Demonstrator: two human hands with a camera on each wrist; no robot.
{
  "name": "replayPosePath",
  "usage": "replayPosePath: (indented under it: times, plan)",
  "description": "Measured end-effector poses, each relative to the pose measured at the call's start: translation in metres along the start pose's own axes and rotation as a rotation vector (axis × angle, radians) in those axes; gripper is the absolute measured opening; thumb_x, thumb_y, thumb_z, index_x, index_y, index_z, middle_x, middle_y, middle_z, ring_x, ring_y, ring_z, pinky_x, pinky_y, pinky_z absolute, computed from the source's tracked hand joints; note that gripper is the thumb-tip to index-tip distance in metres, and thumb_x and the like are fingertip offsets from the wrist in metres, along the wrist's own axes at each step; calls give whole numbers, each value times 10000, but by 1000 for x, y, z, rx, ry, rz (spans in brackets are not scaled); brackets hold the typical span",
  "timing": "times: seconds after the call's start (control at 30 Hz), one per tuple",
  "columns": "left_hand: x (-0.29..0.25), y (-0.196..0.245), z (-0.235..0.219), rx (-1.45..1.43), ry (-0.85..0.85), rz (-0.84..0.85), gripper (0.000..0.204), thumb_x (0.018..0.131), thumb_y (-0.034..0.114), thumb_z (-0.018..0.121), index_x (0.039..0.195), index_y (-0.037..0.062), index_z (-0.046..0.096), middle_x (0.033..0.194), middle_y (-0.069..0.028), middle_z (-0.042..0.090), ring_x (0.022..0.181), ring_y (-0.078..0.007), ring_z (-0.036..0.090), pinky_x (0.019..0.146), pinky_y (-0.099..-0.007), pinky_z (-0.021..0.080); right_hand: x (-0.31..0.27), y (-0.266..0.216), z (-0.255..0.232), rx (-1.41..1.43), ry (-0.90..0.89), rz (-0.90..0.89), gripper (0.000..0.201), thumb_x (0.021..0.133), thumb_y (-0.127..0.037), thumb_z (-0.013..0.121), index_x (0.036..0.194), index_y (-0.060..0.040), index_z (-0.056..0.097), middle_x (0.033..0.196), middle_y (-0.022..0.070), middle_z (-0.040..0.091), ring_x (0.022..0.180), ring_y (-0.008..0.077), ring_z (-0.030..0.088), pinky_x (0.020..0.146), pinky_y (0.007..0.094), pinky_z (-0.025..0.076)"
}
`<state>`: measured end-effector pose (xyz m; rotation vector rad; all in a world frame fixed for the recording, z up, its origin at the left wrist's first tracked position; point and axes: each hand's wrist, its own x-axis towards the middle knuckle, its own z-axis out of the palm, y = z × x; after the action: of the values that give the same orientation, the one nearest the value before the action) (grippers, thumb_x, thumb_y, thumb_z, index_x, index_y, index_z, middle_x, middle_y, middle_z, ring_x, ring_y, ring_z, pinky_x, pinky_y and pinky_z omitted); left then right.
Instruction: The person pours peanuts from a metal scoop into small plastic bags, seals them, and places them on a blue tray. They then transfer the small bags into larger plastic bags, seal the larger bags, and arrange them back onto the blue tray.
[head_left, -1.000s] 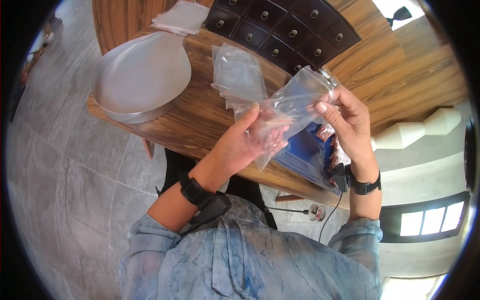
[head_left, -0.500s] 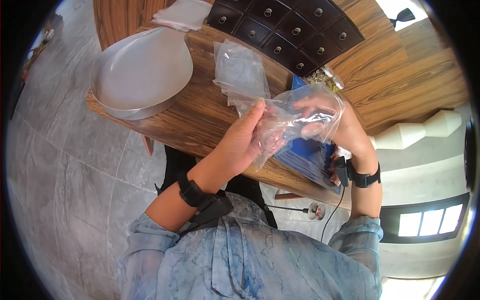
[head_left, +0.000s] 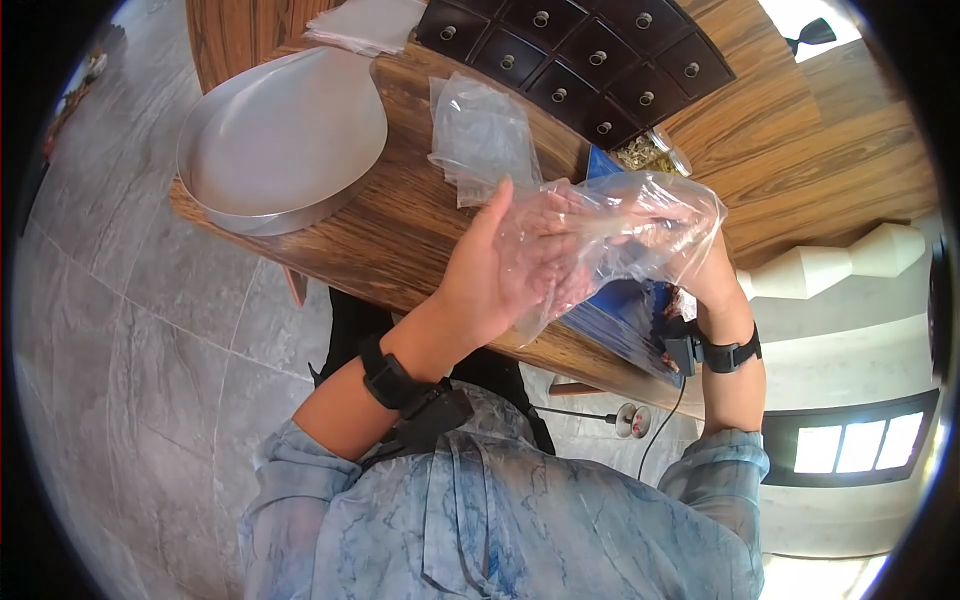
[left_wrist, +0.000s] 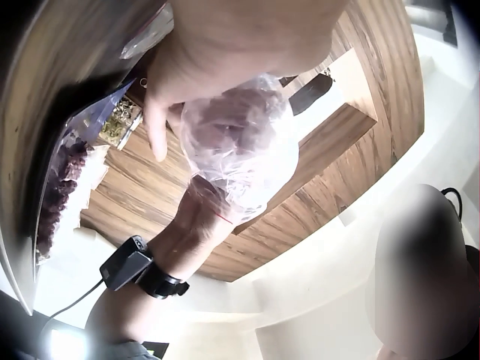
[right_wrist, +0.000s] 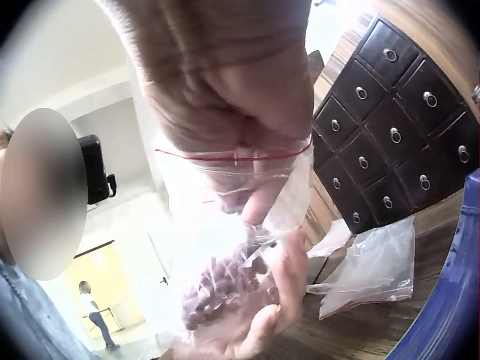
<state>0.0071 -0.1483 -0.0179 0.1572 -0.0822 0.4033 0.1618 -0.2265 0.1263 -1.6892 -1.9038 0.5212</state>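
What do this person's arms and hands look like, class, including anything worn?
Left sleeve and right sleeve: pale blue, darker marbling, pushed up. Each wrist has a black strap with a black box; a thin dark cable trails from the right box. The left hand and right hand are gloveless.

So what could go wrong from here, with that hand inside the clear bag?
The right hand is inside the clear bag, past its red line, so the bag might tear. The left hand supports it, but it could slip. The blue tray sits near the edge of the table, where an accidental knock might shift it.
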Motion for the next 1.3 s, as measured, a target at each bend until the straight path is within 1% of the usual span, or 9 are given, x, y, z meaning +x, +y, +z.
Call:
replayPosePath:
  times: [0.07, 0.17, 0.27, 0.5, 0.6, 0.83, 1.03, 1.23, 1.3]
  plan:
    - [-1, 2, -1, -55, -39, -19, 572, 954, 554, 347, 1285, 105, 476, 1083, -116, 585, 868, -231, 581, 806, -403, 468, 4, 10, -3, -195, -43, -195, 164, 804, -95, 673, 943, -10, 665, 876, 90, 670, 745, 177, 626, 692, 288, 508]
    - [-7, 4, 15, -72, 8, 15, 502, 968, 500, 386, 1220, 94, 538, 946, -42, 613, 854, -174, 590, 734, -320, 477, 1, 8, -4, -154, -49, -110, 148, 840, -97, 648, 960, -11, 659, 896, 76, 670, 789, 154, 625, 712, 286, 511]
    - [-10, 4, 19, -49, -28, 22, 545, 963, 499, 396, 1301, 79, 472, 993, -62, 601, 833, -201, 586, 738, -335, 475, 0, 12, -4, 112, -23, -107, 132, 873, -106, 620, 959, -11, 655, 903, 62, 660, 817, 142, 616, 725, 282, 507]
    - [-7, 5, 1, 169, -95, 59, 582, 946, 464, 465, 1360, 62, 388, 1140, -101, 566, 912, -210, 563, 849, -379, 465, 7, 13, -1, 77, -205, 4, 169, 901, -144, 597, 1004, -13, 625, 888, 42, 642, 831, 132, 596, 750, 266, 482]
    - [-10, 6, 3, 191, -121, 39, 580, 935, 429, 504, 1367, 60, 386, 1151, -107, 563, 931, -202, 556, 863, -371, 462, 6, 16, -2, 304, -249, 6, 169, 912, -151, 583, 1005, -15, 621, 911, 43, 635, 873, 128, 588, 773, 272, 474]
    - [-8, 9, -2, 170, -109, -14, 559, 948, 370, 470, 1362, 4, 396, 1200, -128, 568, 1038, -214, 559, 902, -358, 441, 6, 11, 2, 132, -261, 113, 156, 889, -129, 598, 998, -19, 611, 917, 32, 628, 866, 137, 570, 789, 284, 463]
    - [-4, 4, -2, 181, -26, -48, 505, 961, 341, 425, 1334, -1, 431, 1144, -130, 591, 1019, -232, 583, 884, -371, 463, 5, 12, 6, 53, -352, -6, 210, 833, -151, 665, 981, -11, 613, 908, 82, 639, 849, 188, 595, 759, 300, 461]
    - [-10, -1, 16, 138, 189, -88, 436, 966, 330, 412, 1265, 24, 494, 1060, -98, 607, 855, -183, 585, 776, -335, 484, 6, 13, 9, 81, -356, -157, 216, 792, -147, 697, 925, 6, 621, 877, 101, 639, 791, 210, 602, 708, 315, 468]
    - [-9, 1, 9, 145, 116, -105, 445, 974, 333, 384, 1276, 23, 488, 1067, -99, 605, 862, -197, 585, 787, -345, 483, 4, 16, 10, 78, -330, -172, 195, 809, -146, 686, 913, 6, 622, 871, 92, 641, 777, 207, 603, 702, 315, 472]
